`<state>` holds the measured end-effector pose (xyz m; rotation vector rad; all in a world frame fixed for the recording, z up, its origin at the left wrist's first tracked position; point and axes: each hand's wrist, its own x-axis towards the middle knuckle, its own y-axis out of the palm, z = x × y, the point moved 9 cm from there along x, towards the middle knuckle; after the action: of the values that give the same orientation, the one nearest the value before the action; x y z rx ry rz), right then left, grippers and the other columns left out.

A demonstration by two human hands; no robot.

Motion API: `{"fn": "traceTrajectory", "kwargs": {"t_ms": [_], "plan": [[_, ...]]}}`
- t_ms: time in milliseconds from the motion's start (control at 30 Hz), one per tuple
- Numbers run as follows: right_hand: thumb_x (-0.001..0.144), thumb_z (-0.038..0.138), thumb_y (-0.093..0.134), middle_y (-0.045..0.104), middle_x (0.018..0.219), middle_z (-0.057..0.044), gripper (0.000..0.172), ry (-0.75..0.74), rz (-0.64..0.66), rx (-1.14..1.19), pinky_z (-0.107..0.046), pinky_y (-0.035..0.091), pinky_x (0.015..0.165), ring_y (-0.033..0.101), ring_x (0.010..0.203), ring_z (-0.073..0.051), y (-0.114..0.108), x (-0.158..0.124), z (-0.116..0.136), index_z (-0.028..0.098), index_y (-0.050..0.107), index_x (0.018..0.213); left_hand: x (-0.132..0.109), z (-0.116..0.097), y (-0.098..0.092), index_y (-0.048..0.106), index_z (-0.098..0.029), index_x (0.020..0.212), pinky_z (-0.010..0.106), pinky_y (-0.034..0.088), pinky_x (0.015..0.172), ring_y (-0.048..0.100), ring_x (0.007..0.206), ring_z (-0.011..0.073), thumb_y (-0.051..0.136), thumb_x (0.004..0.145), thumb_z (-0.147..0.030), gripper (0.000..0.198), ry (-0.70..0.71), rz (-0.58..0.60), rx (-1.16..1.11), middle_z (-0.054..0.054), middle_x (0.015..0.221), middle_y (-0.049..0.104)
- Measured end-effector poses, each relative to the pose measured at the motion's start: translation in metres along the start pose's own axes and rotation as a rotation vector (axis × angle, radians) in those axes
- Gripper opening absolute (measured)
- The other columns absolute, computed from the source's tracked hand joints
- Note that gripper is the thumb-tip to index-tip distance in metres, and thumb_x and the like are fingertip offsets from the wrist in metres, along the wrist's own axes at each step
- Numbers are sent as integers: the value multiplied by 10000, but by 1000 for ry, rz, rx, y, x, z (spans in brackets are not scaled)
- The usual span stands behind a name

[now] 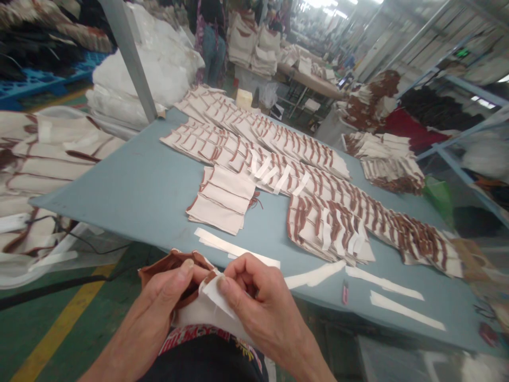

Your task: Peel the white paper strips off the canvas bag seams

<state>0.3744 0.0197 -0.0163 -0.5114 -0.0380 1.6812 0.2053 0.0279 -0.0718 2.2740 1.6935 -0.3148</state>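
My left hand is closed around the brown-lined cloth piece, thumb on top near its open edge. My right hand pinches a white strip against that edge, thumb above and fingers curled beneath. I have the cloth piece over my lap, just off the near side of the worktop.

To handle this well, I think the two thumbs are best close together, so the edge between them lies taut and doesn't pucker. The strip probably sits truest if I line it up with the rim before pressing, and press little by little. Too hard a pull could stretch the cloth. I can't tell whether the strip is already fixed anywhere; my fingers hide that. Before me lie pale strips, a small stack of panels and a pink tool.
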Motion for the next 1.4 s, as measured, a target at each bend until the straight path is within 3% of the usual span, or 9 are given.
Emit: {"fn": "traceTrajectory", "kwargs": {"t_ms": [100, 267, 733, 967, 1100, 1300, 1400], "plan": [[968, 366, 638, 526, 620, 63, 184, 3, 3, 6, -246, 304, 539, 469, 573, -120, 1, -1, -1, 229, 623, 847, -1, 6, 7, 843, -255, 831, 254, 603, 785, 700, 929, 261, 604, 1048, -692, 542, -54, 65, -84, 41, 1047, 821], [955, 334, 639, 529, 624, 72, 158, 19, 11, 31, -237, 303, 518, 454, 556, -109, 2, -3, -4, 232, 610, 838, -1, 10, 5, 841, -239, 804, 273, 591, 812, 700, 954, 281, 616, 1026, -695, 554, -65, 44, -66, 61, 1056, 826], [904, 258, 638, 495, 594, 91, 112, 17, 31, 42, -222, 277, 496, 415, 530, -94, 1, -3, -4, 232, 581, 811, -2, 19, 14, 826, -220, 792, 295, 571, 689, 667, 820, 261, 665, 967, -781, 609, -147, 105, -185, 62, 911, 782], [914, 302, 630, 490, 582, 90, 124, 0, 8, 18, -228, 262, 478, 405, 512, -95, 3, -3, -5, 237, 585, 819, -3, 16, 7, 822, -201, 818, 259, 522, 648, 606, 776, 221, 673, 994, -762, 606, -67, 89, -95, 54, 833, 719], [921, 333, 612, 478, 558, 93, 148, -36, -34, -10, -234, 240, 464, 391, 481, -89, 4, -4, -3, 237, 589, 811, -4, 21, 11, 813, -197, 863, 239, 510, 613, 628, 686, 190, 810, 937, -668, 476, -110, 122, -111, 33, 784, 737], [909, 319, 618, 479, 551, 94, 140, -79, -89, -5, -224, 244, 458, 405, 470, -84, 4, -5, -1, 238, 591, 797, -10, 3, 11, 783, -206, 808, 247, 521, 636, 677, 704, 205, 930, 767, -514, 344, -129, -28, -97, 11, 749, 751], [908, 305, 621, 465, 554, 94, 132, -111, -114, -24, -222, 239, 456, 397, 474, -86, 3, -6, 0, 239, 595, 797, -11, -4, 16, 761, -207, 793, 260, 519, 636, 673, 697, 210, 918, 744, -466, 307, -144, -29, -79, 8, 744, 750]]}}
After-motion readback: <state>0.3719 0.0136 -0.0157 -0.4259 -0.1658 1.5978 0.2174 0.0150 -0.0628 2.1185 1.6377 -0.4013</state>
